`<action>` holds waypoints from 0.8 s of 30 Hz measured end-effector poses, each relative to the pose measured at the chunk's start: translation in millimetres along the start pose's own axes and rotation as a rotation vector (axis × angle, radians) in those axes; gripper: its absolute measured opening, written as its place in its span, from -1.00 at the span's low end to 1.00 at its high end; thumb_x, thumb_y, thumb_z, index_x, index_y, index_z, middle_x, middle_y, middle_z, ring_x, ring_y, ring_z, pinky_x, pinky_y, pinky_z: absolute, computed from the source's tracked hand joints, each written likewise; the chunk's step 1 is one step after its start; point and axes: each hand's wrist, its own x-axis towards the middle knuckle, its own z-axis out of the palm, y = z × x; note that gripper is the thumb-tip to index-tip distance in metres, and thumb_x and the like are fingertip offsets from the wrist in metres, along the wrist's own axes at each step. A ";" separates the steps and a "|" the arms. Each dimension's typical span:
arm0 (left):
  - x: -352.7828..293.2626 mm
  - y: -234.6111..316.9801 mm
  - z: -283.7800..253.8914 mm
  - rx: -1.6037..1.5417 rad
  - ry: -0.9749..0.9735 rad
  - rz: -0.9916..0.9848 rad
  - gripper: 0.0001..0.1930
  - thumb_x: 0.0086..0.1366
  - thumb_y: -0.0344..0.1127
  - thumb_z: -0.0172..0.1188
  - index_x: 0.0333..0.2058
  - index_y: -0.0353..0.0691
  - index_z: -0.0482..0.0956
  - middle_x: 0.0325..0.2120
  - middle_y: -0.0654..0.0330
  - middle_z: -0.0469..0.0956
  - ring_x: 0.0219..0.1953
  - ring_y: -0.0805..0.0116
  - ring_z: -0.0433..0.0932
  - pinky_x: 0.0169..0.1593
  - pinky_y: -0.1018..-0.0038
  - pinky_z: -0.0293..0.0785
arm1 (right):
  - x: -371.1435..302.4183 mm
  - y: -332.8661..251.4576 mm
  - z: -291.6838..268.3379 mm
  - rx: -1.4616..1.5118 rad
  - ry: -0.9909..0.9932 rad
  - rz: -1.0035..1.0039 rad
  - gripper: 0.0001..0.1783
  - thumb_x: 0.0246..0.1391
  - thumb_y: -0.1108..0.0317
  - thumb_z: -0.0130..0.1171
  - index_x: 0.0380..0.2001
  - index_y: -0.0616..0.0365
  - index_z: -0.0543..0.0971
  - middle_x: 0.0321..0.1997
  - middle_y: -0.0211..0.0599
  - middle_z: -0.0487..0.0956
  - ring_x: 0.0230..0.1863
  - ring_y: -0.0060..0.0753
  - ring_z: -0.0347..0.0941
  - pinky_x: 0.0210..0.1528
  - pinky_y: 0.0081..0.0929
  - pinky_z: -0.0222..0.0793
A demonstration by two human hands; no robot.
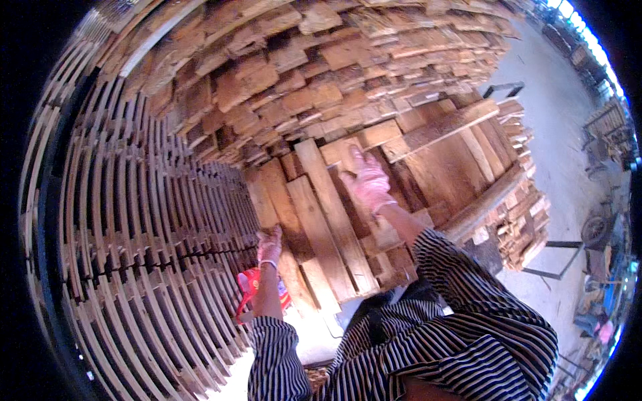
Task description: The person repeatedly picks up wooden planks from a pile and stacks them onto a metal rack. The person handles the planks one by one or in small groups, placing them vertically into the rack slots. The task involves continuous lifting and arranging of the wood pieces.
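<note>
My right hand (368, 180), in a thin pinkish glove, reaches over a pile of rough wooden boards. Its fingers are spread and rest on or just above a short board (339, 151). At the pile's left edge, my left hand (269, 246), gloved too, is closed at the side of a light wooden board (275, 194); part of its grip is hidden. Between my hands lie long narrow planks (324, 230), side by side. A thicker plank (445, 130) slants across the pile's right part, over a wide brown board (441, 170).
A tall stack of board ends (321, 60) rises behind the pile. On the left stand rows of thin, spaced slats (154, 200). A red bag or package (249, 287) is beside my left forearm. Metal frame bars (558, 260) jut over the grey floor (542, 87) at right.
</note>
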 end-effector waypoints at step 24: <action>-26.9 81.3 -75.2 -0.428 -0.042 -0.361 -0.16 0.43 0.23 0.14 0.32 -0.47 0.25 0.21 -0.12 0.56 0.24 -0.06 0.55 0.22 0.25 0.48 | -52.8 -8.1 102.0 0.349 -0.342 0.079 0.01 0.39 -0.28 -0.08 0.54 0.30 -0.06 0.38 0.37 0.39 0.36 0.29 0.40 0.36 0.00 0.34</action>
